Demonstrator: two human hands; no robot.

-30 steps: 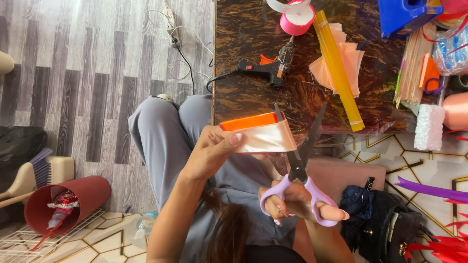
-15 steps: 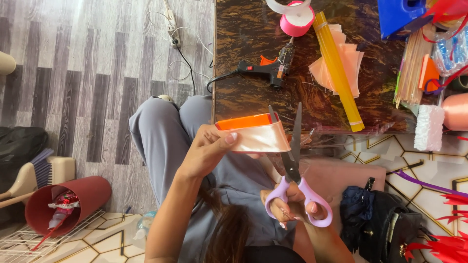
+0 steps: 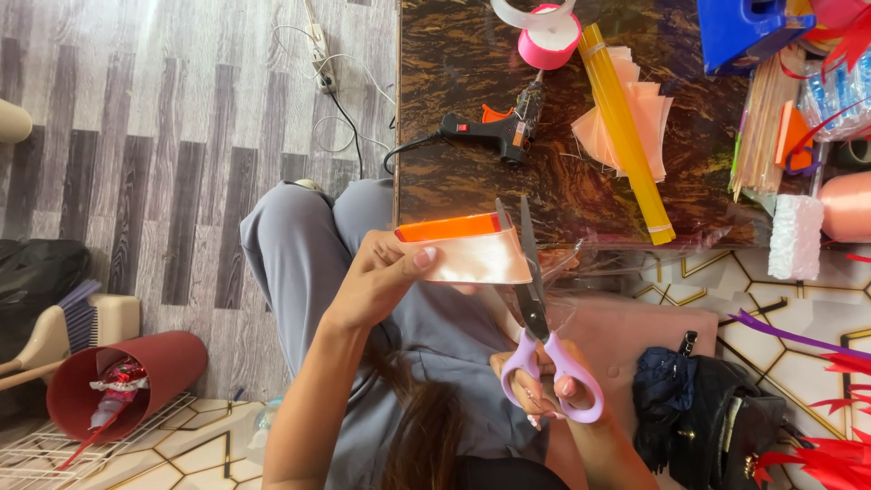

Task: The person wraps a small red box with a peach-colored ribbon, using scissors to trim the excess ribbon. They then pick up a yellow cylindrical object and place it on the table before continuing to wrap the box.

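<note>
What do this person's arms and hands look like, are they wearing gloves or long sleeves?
No gloves: both the left hand and the right hand are bare. The forearms are bare too, with no sleeve, watch or bracelet showing. The fingernails look pale and glossy, as if polished. Rings cannot be made out.

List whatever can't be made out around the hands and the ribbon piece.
- Head view: the ribbon piece's cut edge, hidden behind the scissors' blades.
- Right hand: fingers mostly hidden by the lilac handles.
- Left hand's fingers behind the ribbon.
- Red ribbons cut off at the right edge.

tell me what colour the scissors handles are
Lilac plastic scissor handles, gripped by the right hand; head view.
</note>
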